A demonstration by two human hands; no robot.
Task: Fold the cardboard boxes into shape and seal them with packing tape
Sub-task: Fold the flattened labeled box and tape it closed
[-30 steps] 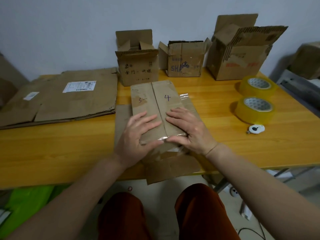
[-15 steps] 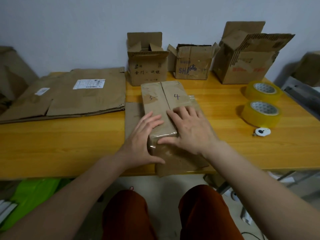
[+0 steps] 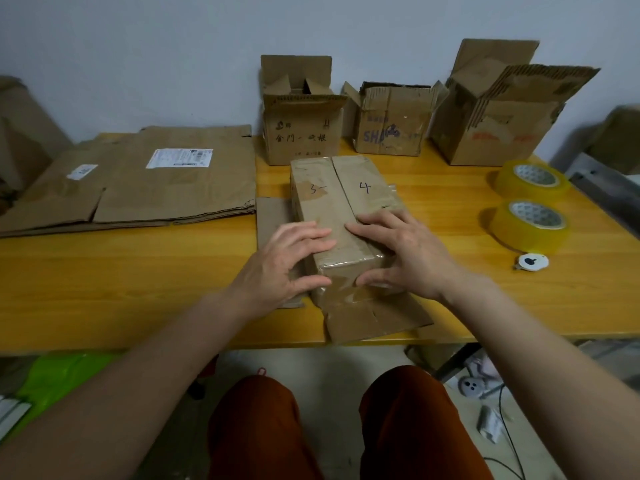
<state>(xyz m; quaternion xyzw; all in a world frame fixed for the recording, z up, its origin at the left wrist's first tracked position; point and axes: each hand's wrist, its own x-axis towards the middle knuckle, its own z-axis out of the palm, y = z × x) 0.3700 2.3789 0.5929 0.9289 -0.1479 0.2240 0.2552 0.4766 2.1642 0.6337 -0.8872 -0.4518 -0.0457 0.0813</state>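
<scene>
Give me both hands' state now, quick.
Left hand: open, fingers flat on the taped box.
Right hand: open, pressing the same box.

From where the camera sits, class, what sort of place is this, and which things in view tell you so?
Probably an informal packing station in a plain room. A wooden table against a bare wall holds flattened cardboard, three opened boxes and two tape rolls. Both hands rest on a taped box.

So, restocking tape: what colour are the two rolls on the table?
Translucent yellow rolls of packing tape, head view.
</scene>
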